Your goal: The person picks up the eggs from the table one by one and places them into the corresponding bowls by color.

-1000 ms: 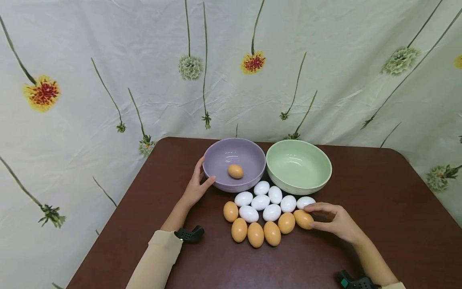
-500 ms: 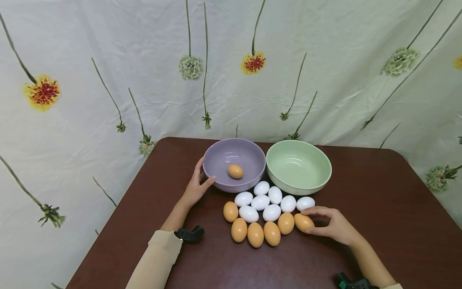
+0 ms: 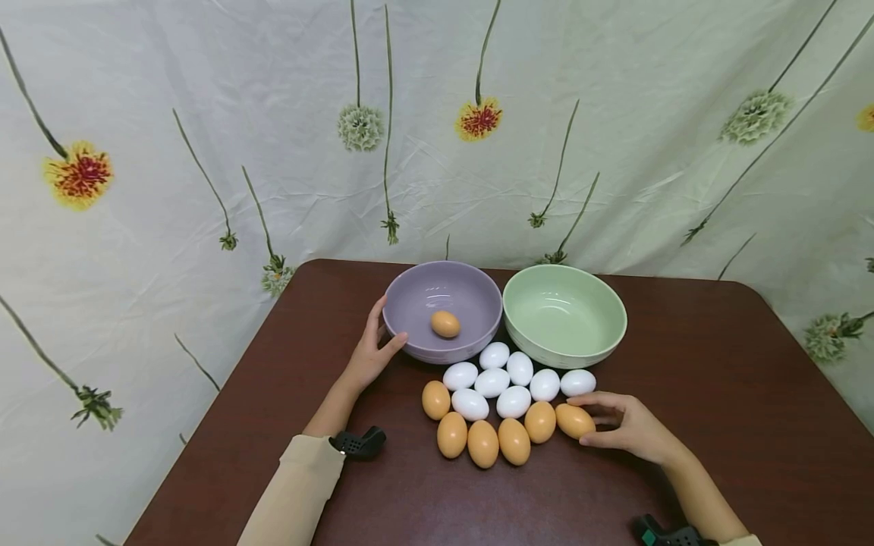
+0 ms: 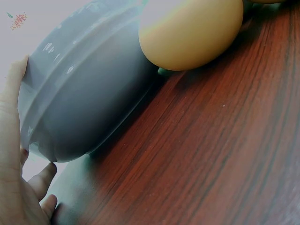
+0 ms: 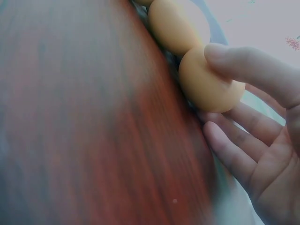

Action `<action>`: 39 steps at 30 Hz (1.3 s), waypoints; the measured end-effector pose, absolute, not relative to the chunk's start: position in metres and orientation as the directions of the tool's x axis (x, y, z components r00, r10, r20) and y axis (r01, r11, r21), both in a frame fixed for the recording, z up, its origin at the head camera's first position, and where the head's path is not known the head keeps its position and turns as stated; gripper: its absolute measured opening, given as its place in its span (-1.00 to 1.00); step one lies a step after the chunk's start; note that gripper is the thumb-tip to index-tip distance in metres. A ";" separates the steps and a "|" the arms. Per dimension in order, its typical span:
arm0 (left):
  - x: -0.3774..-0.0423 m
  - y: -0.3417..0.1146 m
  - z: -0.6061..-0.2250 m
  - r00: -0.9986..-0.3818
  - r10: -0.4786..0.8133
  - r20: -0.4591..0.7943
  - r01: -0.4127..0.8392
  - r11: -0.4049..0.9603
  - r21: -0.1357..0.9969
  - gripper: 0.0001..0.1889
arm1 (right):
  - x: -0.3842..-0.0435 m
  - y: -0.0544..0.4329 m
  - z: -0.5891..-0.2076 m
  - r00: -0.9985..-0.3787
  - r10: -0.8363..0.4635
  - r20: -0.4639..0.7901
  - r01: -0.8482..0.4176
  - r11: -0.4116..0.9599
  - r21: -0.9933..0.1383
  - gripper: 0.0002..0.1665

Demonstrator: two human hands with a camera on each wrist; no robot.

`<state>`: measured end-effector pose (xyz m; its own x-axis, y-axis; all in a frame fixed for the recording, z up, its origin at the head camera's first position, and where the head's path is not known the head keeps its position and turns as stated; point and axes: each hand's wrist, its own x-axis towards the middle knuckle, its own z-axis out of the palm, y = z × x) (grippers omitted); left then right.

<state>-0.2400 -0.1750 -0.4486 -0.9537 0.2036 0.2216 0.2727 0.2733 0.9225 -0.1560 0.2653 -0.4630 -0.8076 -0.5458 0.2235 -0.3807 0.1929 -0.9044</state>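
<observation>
My left hand [image 3: 369, 353] holds the side of the purple bowl [image 3: 471, 292], thumb by the near rim and fingers along its outer left wall. One brown egg [image 3: 445, 324] lies inside that bowl. Lower right, my right hand [image 3: 631, 428] pinches a brown egg [image 3: 575, 422] at the end of the brown row; in the right wrist view the thumb [image 5: 229, 61] lies over this egg [image 5: 206, 86], with fingers beneath and beside it. The egg sits low, right by the table and close to the neighbouring brown egg [image 3: 540, 422].
A green bowl [image 3: 560, 303] stands right beside the purple one, with nothing in it. In front of the bowls lies a cluster of several white eggs [image 3: 492, 383], edged by a curved row of several brown eggs [image 3: 483, 444]. A flowered cloth [image 3: 437, 174] hangs behind the table [image 3: 696, 356].
My right hand has shifted slightly toward me, its fingertips moving off the white egg's edge, and the pinched brown egg has shifted a little too. The left hand and bowls stay put.
</observation>
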 end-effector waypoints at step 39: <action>-0.234 -0.173 -0.439 -0.955 0.202 0.215 0.266 0.276 0.924 -0.16 | -0.166 0.262 -0.442 -0.719 -0.586 0.374 -0.366 -0.138 -0.920 -0.42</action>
<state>-0.2342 -0.1731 -0.4387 -0.9554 0.2023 0.2150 0.2662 0.2761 0.9235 -0.1656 0.2618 -0.4419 -0.7193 -0.5856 0.3737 -0.3657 -0.1382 -0.9204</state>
